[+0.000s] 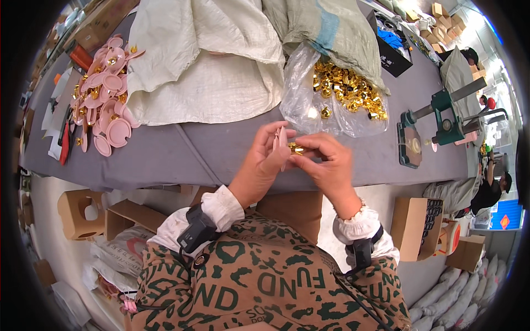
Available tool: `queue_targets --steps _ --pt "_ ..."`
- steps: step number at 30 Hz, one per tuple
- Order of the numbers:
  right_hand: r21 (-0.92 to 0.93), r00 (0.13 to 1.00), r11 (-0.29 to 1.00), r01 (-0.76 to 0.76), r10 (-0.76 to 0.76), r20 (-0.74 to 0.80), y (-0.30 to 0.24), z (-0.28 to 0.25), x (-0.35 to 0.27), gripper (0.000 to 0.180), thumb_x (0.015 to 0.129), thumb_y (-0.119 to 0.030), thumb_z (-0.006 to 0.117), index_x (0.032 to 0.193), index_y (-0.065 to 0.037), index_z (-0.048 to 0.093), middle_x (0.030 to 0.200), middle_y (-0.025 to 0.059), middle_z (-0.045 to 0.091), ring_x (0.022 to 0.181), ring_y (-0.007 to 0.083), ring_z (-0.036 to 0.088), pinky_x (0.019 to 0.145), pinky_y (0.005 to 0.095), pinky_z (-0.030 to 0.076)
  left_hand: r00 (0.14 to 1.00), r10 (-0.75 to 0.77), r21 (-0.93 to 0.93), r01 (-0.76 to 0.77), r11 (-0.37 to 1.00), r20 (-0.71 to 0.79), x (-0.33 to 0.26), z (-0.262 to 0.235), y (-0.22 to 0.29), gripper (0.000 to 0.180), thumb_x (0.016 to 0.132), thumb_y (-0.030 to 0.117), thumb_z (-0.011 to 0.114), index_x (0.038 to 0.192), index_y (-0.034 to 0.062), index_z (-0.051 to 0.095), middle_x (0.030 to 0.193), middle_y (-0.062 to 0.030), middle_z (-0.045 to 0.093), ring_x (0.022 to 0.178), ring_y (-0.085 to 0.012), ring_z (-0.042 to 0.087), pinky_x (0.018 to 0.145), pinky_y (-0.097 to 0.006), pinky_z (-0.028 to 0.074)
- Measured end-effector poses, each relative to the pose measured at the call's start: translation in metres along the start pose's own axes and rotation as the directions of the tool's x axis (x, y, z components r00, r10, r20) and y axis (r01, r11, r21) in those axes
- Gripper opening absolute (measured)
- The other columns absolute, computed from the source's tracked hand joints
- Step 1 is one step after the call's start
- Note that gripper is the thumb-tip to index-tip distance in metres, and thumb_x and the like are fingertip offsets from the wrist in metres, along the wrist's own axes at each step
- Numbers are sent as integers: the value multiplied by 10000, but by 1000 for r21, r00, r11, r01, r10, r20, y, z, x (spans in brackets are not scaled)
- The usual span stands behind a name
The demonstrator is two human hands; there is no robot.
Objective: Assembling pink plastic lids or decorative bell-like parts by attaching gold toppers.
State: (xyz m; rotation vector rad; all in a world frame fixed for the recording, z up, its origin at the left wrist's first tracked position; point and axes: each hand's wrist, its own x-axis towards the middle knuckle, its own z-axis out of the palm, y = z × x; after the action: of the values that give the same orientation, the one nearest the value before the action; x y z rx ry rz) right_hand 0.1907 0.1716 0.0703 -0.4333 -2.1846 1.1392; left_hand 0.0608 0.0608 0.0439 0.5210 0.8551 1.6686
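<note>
One or more pink discs (280,139) sit pinched in your left hand (261,160) over the near side of the desk (149,160), so steady them while your right hand (332,164), pinching a gold fitting (296,148), aligns it squarely.

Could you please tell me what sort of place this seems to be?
It looks like a small assembly workshop, perhaps part of a factory: loose pink parts and gold parts lie in heaps on the table, with a green hand press at its right.

Workshop, with green hand press (442,105)
</note>
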Motion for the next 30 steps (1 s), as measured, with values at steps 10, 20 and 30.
queue_targets --steps 10,20,30 --pt "347 953 895 -281 302 -8 -3 16 -2 319 829 4 706 1142 -1 642 1041 57 648 916 139 664 780 235 529 988 87 -468 -136 873 -124 2 -60 52 465 995 359 484 1344 66 395 1258 -139 503 1094 -267 556 946 -372 493" --pt "-276 969 951 -139 73 -237 39 -40 -6 150 881 -77 648 1009 -17 697 911 119 691 831 218 671 730 291 522 811 396 -556 -584 591 -431 39 -128 163 766 958 533 465 1315 -111 251 1369 -340 350 1311 -482 347 1098 -571 368" --pt "-574 993 811 112 -71 94 116 -60 46 400 750 -49 696 1147 -63 650 1160 141 653 1090 311 608 924 363 491 965 -260 -621 224 751 34 3 -24 0 643 943 595 447 1225 19 489 1301 -234 505 1204 -396 511 973 -458 506"
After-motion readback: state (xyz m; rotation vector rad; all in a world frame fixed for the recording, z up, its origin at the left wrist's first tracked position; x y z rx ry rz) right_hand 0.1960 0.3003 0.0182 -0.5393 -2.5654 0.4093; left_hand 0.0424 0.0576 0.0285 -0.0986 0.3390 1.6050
